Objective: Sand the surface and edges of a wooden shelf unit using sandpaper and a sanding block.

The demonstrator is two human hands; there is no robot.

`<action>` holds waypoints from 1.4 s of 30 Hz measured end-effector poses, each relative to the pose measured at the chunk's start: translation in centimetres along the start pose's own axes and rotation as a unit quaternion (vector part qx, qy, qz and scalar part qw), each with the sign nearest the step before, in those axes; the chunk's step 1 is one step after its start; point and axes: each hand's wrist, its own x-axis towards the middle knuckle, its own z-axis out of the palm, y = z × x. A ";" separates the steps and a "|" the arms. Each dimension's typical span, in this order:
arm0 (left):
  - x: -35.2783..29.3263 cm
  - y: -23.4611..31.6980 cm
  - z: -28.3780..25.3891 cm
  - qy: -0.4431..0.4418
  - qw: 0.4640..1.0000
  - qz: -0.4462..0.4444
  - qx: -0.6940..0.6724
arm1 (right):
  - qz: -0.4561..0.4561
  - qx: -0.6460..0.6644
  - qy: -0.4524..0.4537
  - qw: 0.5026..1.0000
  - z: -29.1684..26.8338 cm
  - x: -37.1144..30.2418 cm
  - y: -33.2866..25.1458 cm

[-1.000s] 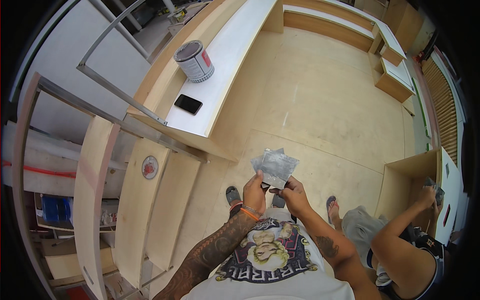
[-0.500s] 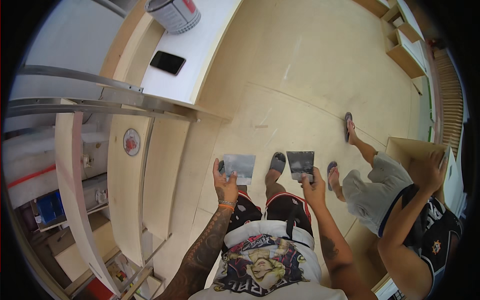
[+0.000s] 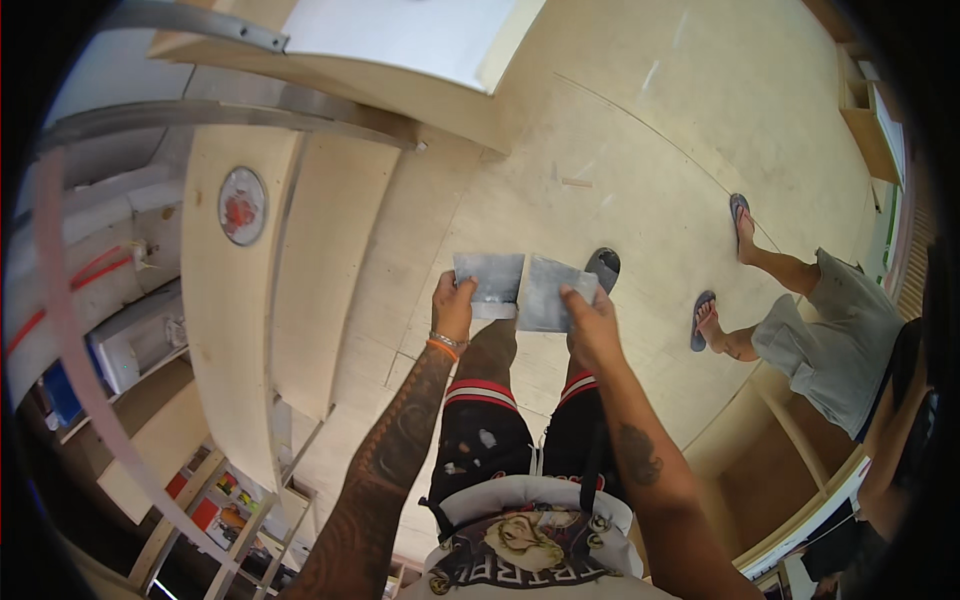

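Note:
In front of my shorts, both hands hold flat, smudged metal putty scrapers. My left hand (image 3: 453, 306) is closed on the outer edge of one grey scraper (image 3: 490, 278), thumb on its face. The other scraper (image 3: 548, 295) is gripped at its right side by my right hand (image 3: 595, 325), the thumb lying across its face. The inner edges of the two scrapers are close side by side; I cannot tell if they touch. White residue marks the left one near its lower edge.
Pale boards form the floor (image 3: 480, 190). On my left stands a wooden shelf frame (image 3: 235, 330) with a round clear-lidded container (image 3: 242, 206) on it. A white-topped bench (image 3: 400, 40) is ahead. At right stands another person (image 3: 825, 330) in grey shorts, beside an open wooden cabinet (image 3: 770, 455).
The scrapers, held apart before, have come together. Both hands moved up in the picture, and the right one turned its scraper's lighter face up. My view shifted; phone and can left it.

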 end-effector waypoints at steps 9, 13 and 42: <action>5.0 -5.8 1.3 -0.108 0.990 0.071 0.052 | -0.050 -0.107 0.030 0.993 2.7 6.2 6.5; 8.4 -9.2 1.5 -0.120 0.972 0.136 0.151 | 0.021 -0.210 -0.023 0.977 1.3 9.8 8.7; 36.7 -40.1 -2.9 -0.070 0.692 0.326 0.640 | -0.074 -0.327 0.094 0.937 -12.0 42.1 38.5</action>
